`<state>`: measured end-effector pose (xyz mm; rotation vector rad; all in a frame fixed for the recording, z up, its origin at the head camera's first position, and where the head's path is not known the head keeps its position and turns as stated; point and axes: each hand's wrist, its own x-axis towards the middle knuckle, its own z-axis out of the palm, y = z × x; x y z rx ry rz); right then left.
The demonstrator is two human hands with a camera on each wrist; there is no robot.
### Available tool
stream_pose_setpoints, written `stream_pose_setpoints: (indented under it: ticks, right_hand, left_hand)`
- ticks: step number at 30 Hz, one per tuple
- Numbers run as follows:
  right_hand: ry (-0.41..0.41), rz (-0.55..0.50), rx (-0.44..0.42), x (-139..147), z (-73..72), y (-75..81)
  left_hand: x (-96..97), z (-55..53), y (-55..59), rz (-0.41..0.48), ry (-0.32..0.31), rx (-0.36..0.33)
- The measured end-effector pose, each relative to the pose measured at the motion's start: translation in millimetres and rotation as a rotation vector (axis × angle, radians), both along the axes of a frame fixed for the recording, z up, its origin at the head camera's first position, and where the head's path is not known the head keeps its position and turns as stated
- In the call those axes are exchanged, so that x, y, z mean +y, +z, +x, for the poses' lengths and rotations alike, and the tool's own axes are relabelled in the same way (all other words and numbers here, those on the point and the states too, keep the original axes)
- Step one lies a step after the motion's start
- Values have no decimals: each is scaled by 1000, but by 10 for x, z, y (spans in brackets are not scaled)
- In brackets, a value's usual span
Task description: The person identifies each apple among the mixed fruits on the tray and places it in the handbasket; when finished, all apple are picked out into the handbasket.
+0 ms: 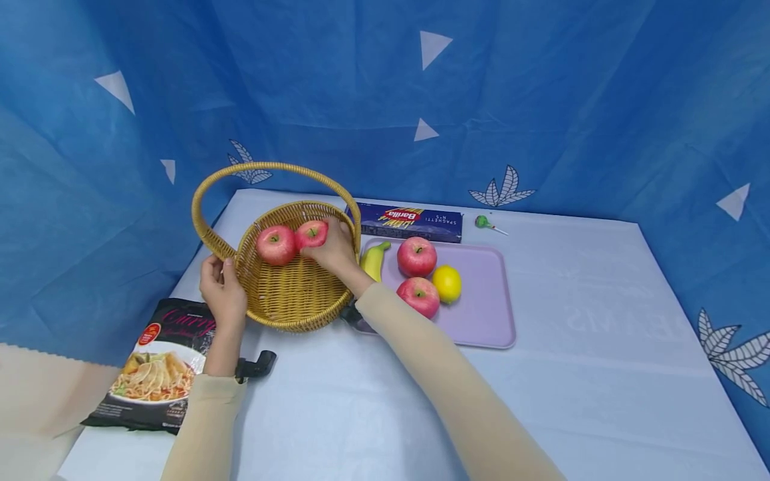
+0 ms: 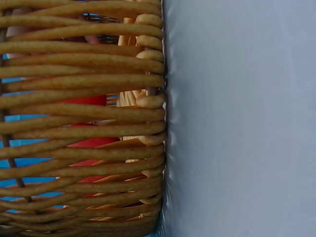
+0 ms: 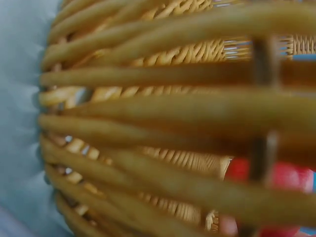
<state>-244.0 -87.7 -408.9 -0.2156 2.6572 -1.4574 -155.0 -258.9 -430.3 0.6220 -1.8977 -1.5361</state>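
Observation:
A woven basket (image 1: 289, 294) with a tall arched handle stands on the left part of the table. My left hand (image 1: 224, 287) grips its left rim near the foot of the handle. Inside the basket, my right hand (image 1: 334, 248) holds an apple (image 1: 311, 234), fingers around its right side. Touching that one on the left is another apple (image 1: 277, 245). Basket weave (image 2: 84, 118) fills much of the left wrist view, with red showing through the gaps. Through the weave in the right wrist view, a red apple (image 3: 291, 177) is partly visible.
Right of the basket, a lilac tray (image 1: 481, 321) bears a banana (image 1: 374, 260), two apples (image 1: 417, 256) and a lemon (image 1: 447, 284). Behind are a blue spaghetti box (image 1: 409, 222) and a green lollipop (image 1: 482, 222). A black noodle packet (image 1: 156, 367) lies front left.

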Motion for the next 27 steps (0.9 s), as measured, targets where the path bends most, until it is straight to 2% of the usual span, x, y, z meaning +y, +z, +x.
stream_pose_setpoints:
  ticks: [10,27]
  right_hand:
    - [-25,-11,-7,-23,-35,-30]
    - [-52,103,-40,-72,-57,-26]
  left_hand:
    - [-5,1,-12,-2,-4,20]
    - [-3,7,-4,10,2,-14]
